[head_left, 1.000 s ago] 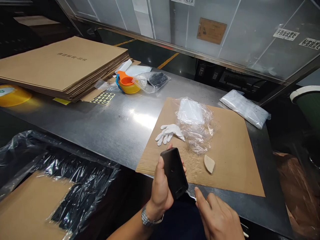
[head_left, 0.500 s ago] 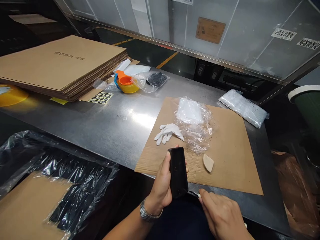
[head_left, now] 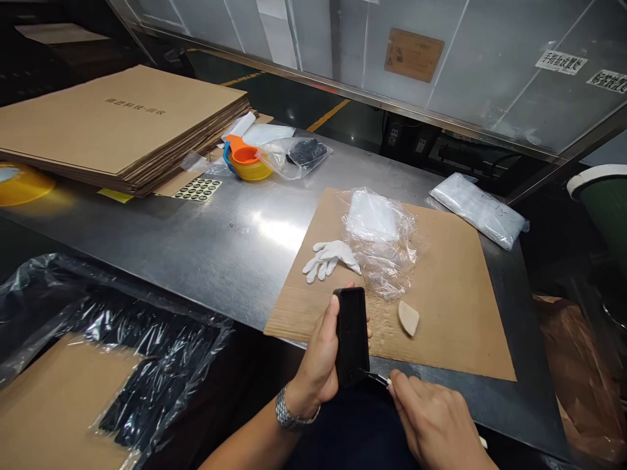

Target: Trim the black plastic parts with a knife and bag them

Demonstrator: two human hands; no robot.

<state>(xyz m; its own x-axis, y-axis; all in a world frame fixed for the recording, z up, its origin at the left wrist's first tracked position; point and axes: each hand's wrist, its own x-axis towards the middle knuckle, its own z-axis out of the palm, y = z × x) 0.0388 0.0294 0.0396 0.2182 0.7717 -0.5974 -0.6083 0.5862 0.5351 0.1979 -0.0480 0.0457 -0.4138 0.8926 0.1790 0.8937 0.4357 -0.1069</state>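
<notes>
A black rectangular shell with a raised rim [head_left: 353, 336], like a shallow case, is held tilted near the table's front edge. My left hand [head_left: 316, 362] wraps round it, thumb along its left side and fingertips showing at the right. My right hand [head_left: 434, 414] is closed on a thin tool with a dark metal shaft [head_left: 376, 378] and a white handle, mostly hidden in the fingers. The tool's tip meets the lower end of the shell. A beige wedge-shaped block [head_left: 408, 318] and a white glove [head_left: 332, 260] lie just beyond my hands.
A cardboard sheet [head_left: 450, 294] covers part of the metal table [head_left: 235, 241]. Clear plastic wrap with white sheets [head_left: 373, 219] lies on it. Behind are a white packet [head_left: 480, 210], tape rolls [head_left: 252, 170], and stacked cardboard [head_left: 122, 124]. A plastic-lined box [head_left: 63, 405] stands lower left.
The shell and my left hand have shifted slightly right. The tool's tip sits a little further inside the shell's lower end, and its shaft has changed angle slightly.
</notes>
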